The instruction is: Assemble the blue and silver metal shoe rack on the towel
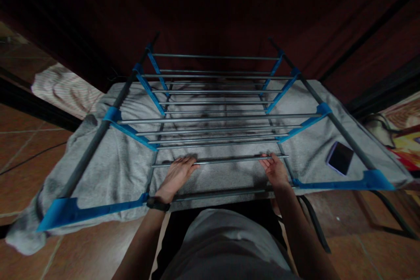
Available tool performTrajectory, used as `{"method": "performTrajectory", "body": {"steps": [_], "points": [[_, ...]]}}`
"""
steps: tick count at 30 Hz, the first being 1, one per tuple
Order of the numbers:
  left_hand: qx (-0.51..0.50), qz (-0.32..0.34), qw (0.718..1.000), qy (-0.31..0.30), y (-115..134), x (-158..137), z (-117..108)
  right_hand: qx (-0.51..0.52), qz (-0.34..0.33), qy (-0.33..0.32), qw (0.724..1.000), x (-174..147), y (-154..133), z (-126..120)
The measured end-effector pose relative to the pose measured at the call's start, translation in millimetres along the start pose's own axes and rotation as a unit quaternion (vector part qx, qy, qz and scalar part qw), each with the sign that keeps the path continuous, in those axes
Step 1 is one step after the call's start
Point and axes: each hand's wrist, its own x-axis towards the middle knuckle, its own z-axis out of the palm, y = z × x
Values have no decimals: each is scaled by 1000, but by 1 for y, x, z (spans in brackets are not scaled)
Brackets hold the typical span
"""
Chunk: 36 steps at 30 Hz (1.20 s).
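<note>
A rack of grey metal tubes and blue plastic brackets, much like a drying rack or shoe rack (213, 118), lies on a grey blanket (305, 140). Near its front I hold a thin metal rod (229, 160) level between both hands. My left hand (180, 171) closes over the rod toward its left end, palm down. Close to the other end, my right hand (274, 169) grips the rod with fingers curled around it. The rod's ends are near the rack's lower side tubes; whether they touch I cannot tell. A front tube (223, 194) lies nearer my body.
A phone (340, 158) lies on the blanket at the right. Long blue brackets (98, 213) reach along the front edge. Behind the rack hangs a dark red curtain or panel (210, 13). Tiled floor (88, 245) and dark metal legs (315, 223) show below.
</note>
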Motion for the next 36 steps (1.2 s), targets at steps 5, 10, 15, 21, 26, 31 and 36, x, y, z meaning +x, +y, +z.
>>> {"method": "performTrajectory", "body": {"steps": [5, 10, 15, 21, 26, 31, 36], "points": [[-6, 2, 1000, 6, -3, -1, 4, 8, 8, -1, 1000, -4, -3, 3], [-44, -6, 999, 18, -6, -3, 6, -12, 7, 8, 1000, -4, -1, 5], [-46, -1, 999, 13, -7, -2, 7, -22, -7, 5, 1000, -2, 2, 2], [-52, 0, 999, -9, -7, 1, 7, -32, -10, -4, 999, -1, 3, 1], [-44, -16, 999, -26, -6, 5, 8, -37, -16, 2, 999, -2, 1, 4], [-68, -48, 996, -29, -8, 10, 10, -47, -12, -8, 999, -2, 1, 2], [-69, -81, 993, -50, -8, 13, 9, -45, -16, -14, 999, 0, 2, 0]]}}
